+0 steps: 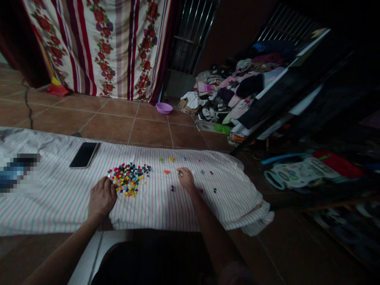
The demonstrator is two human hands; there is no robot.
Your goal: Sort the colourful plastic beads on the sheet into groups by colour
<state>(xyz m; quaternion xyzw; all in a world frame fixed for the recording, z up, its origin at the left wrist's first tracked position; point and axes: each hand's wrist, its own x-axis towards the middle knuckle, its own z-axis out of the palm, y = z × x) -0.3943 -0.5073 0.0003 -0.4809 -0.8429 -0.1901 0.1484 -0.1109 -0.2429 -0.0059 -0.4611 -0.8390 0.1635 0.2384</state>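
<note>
A pile of small multicoloured pieces lies on a striped cloth. At the pile's left edge rests my left hand, fingers bent together; what they hold, if anything, is hidden. To the right of the pile, my right hand pinches a small dark green piece just above or on the cloth. Around it sit small colour groups: orange, yellow, light green, blue, pink, grey, dark blue and black.
A phone lies on the cloth, left of the pile. Beyond the cloth's far edge, a purple basin stands on the tiled floor, near a heap of clothes. A patterned curtain hangs behind.
</note>
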